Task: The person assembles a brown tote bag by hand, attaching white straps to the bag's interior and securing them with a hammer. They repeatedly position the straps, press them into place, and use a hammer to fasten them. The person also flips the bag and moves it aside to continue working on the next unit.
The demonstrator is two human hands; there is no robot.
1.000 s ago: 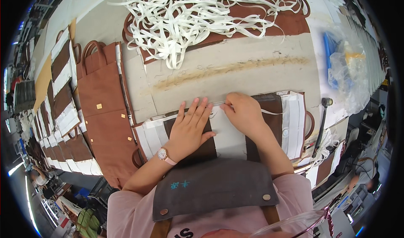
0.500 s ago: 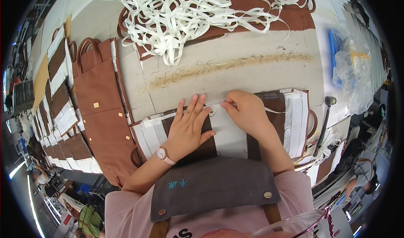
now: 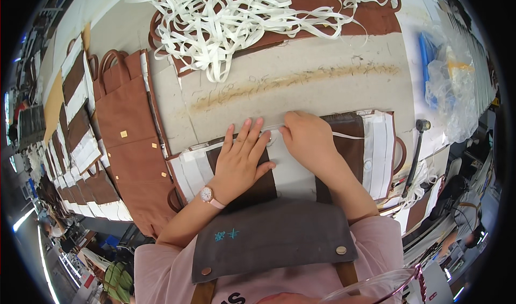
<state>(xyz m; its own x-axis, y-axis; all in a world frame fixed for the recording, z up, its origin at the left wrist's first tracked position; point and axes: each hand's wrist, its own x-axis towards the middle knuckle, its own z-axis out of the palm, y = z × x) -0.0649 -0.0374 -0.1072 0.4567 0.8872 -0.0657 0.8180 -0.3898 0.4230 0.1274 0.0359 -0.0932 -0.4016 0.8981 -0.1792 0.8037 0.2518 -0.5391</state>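
Observation:
In front of me lies a bag piece with its inner side up, white backing with dark brown bands and a brown handle at its right end. Flat on its left part rests my left hand, fingers spread and nothing held. At the far edge, near the middle, my right hand is closed with thumb and finger pinched on a narrow white tape. A length of that tape trails out to the right across a dark band. Between the two hands a small round metal snap partly shows; my left fingertips are beside it.
A tangled heap of white tape covers brown bag pieces at the back. Stacked brown bags stand close on the left. On the right lie a black-handled hammer and clear plastic wrapping.
My right hand has shifted slightly left and away from me along the far edge, still pinching the tape. The left hand stays flat in nearly the same place.

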